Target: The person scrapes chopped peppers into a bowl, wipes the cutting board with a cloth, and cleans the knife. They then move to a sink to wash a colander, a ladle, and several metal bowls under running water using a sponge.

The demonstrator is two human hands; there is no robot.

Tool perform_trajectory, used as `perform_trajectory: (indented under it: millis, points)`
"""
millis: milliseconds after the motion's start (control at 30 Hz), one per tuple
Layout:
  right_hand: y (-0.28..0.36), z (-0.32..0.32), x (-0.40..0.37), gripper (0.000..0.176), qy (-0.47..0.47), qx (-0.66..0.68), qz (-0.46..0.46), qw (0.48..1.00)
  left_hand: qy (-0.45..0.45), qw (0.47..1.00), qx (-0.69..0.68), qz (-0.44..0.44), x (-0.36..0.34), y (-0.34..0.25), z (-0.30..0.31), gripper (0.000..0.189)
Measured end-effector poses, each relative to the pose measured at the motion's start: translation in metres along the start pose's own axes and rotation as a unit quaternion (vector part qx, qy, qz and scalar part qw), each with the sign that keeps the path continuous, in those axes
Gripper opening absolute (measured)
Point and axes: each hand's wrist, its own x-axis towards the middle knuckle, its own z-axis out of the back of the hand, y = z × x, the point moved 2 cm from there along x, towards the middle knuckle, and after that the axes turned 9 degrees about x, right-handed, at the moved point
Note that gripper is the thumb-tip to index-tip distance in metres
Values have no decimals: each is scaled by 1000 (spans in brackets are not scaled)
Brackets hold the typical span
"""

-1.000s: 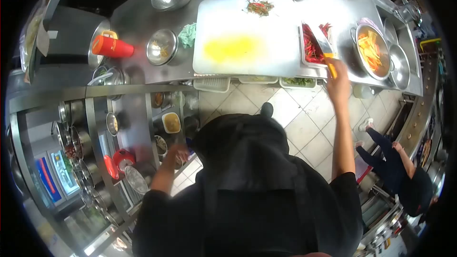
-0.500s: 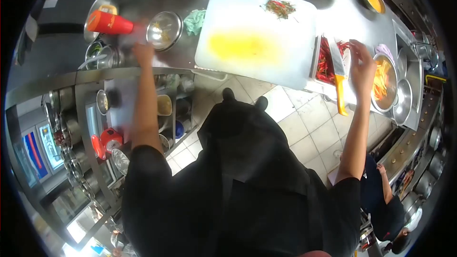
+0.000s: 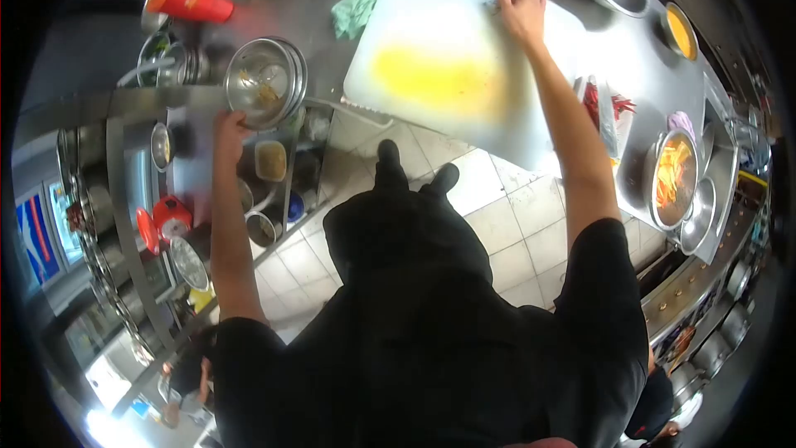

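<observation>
My left hand [image 3: 230,130] is closed on the near rim of a metal bowl [image 3: 264,83], the top one of a nested stack. A few yellowish scraps lie inside it. On the far part of the white cutting board [image 3: 423,8], my right hand [image 3: 522,10] reaches down with its fingers spread. Little of the chili trimmings shows there; the hand covers that spot. A wide yellow stain [image 3: 435,79] marks the board's middle. Right of my forearm, a tray of red chilies [image 3: 591,104] is partly hidden, with a knife blade [image 3: 608,120] lying across it.
A green cloth [image 3: 355,14] lies left of the board, and a red bottle [image 3: 189,0] rests at the far left. Bowls of orange strips [image 3: 673,174] and yellow liquid [image 3: 681,31] stand on the right. A co-worker [image 3: 655,402] is at lower right.
My right hand has moved from beside the chili tray to the board's far part, over the trimmings. My left hand has taken hold of the bowl, which is now nearer the counter's edge and tilted.
</observation>
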Motion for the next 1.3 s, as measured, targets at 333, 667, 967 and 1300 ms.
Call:
perform_trajectory:
  millis: [333, 667, 967, 1300]
  points:
    - [20, -8, -34, 19, 160, 212, 171, 949, 219, 944, -114, 217, -164, 55, -163, 34]
    - [152, 49, -219, 18, 204, 234, 131, 942, 296, 919, -153, 210, -146, -20, -273, 29]
    - [230, 38, -160, 20, 239, 229, 231, 915, 331, 892, -176, 253, -138, 24, -223, 34]
    - [216, -156, 15, 36, 257, 3, 172, 951, 188, 961, -196, 55, -105, 149, -180, 20]
